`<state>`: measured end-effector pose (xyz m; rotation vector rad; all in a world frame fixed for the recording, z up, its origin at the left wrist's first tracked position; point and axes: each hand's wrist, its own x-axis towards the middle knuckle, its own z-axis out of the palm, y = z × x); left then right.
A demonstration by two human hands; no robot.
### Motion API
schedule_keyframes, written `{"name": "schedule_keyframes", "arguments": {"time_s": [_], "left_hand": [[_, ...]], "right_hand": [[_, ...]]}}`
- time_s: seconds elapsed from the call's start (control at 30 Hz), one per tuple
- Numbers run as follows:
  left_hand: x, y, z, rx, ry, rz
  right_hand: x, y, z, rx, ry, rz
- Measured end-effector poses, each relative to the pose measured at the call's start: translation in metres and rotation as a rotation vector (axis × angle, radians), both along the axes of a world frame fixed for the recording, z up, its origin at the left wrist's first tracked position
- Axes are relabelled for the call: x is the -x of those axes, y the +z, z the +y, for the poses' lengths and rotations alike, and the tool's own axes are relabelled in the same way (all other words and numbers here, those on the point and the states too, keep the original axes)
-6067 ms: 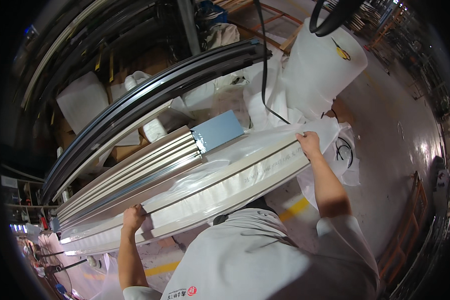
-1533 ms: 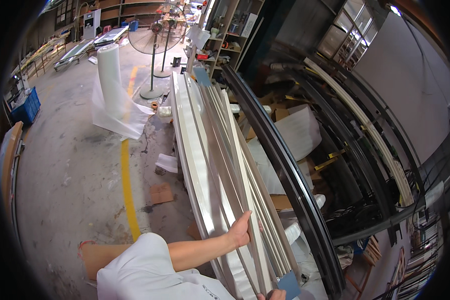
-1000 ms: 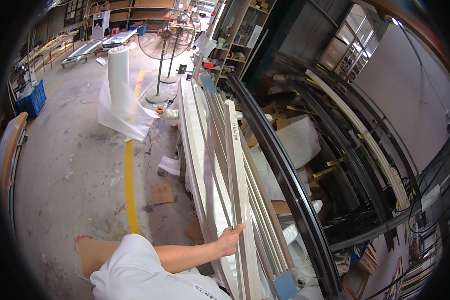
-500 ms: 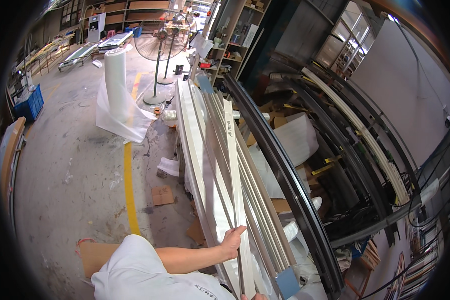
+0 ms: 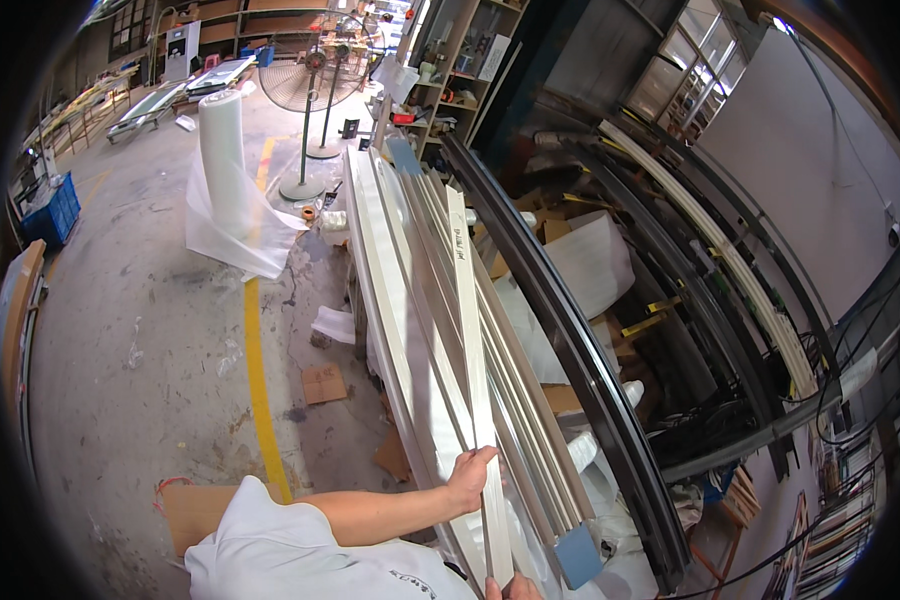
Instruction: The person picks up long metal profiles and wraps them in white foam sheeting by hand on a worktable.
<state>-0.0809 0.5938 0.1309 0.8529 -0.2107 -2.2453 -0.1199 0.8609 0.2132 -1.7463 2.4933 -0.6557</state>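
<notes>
Strip [image 5: 473, 350]: let's hold it steady, no scraping.
Left hand [image 5: 468, 481]: curled around it.
Right hand [image 5: 518, 588]: holding it nearer us, partly cut off.

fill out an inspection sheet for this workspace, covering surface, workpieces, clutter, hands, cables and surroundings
Surface: mostly hidden beneath the long profiles
Workpieces: pale strip held over the profiles, dark handwriting near its far end; blue-grey piece at the profiles' near end
Clutter: cardboard scrap and white sheet on the floor
Hands: left hand grips the strip; right hand is at its near end, cut off by the lower edge, grip unclear
Cables: dark, bunched toward the right rim
Surroundings: white roll standing on the floor, pedestal fan, shelving
</notes>
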Motion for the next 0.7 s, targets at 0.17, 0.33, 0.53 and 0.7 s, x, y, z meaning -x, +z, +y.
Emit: {"name": "schedule_keyframes", "arguments": {"time_s": [0.17, 0.33, 0.53, 0.7], "left_hand": [[0.001, 0.005, 0.002, 0.012, 0.024, -0.070], [0.005, -0.012, -0.001, 0.015, 0.005, -0.077], [0.004, -0.011, -0.002, -0.001, -0.011, -0.125], [-0.003, -0.007, 0.002, -0.009, -0.016, -0.087]], "right_hand": [[-0.001, -0.006, 0.002, -0.002, -0.015, -0.029], [-0.001, -0.008, 0.001, -0.032, -0.036, 0.010], [0.009, -0.014, 0.013, -0.108, -0.018, 0.036], [0.019, -0.008, 0.033, -0.333, -0.124, -0.128]]}}
